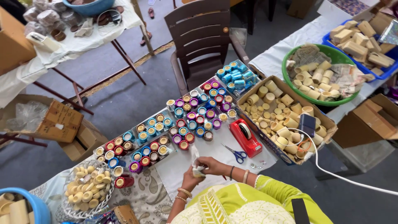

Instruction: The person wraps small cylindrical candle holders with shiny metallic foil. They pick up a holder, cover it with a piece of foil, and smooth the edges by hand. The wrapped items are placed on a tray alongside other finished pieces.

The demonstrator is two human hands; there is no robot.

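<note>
Landmark: I'm taking the red tape dispenser point(245, 137) as my anchor on the white table cover point(215, 154).
Held thing: a small crinkled clear wrapper point(196, 162), down and to the left of the dispenser, just left of the blue-handled scissors point(236, 154).
Left hand point(192, 178): I see it closed on the wrapper's lower end, fingers pinched together from below.
Right hand point(213, 165): fingers bunched onto that same lower end from the right, so both hands meet there.
Axis: the wrapper's long line runs up and away from me, its free end pointing toward the rows of coloured foil-wrapped rolls point(186, 120).
What's inside: too small, I can't tell.
Risk one: I'd say the thin film could tear or slip, since only fingertips grip it.
Risk two: the loose top end flaps near the closest rolls; a careless sweep could topple them.
Risk three: the white cable point(331, 172) right of the dispenser could snag a sleeve.
</note>
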